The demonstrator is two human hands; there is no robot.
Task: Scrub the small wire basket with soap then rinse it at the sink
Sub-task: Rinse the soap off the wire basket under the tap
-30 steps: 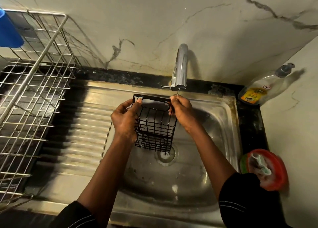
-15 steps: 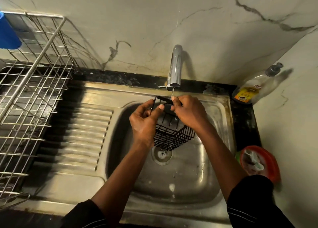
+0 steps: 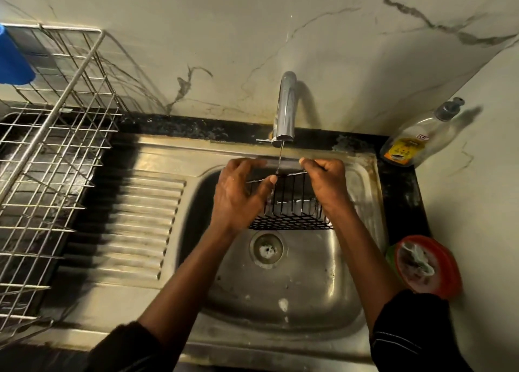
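The basket [image 3: 292, 209] hangs over the sink [image 3: 309, 301], rim under the trickle from the tap [image 3: 285, 110] (so water runs down the wires); left grip [image 3: 238, 194] pinches the rim, right grip [image 3: 327, 180] clasps its corner.

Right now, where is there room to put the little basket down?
The drainboard between dish rack and sink is bare; so is the sink floor in front of the drain. Crowded: under the tap, where left hand and right hand hold the basket, and the right ledge with soap bottle and red tub.
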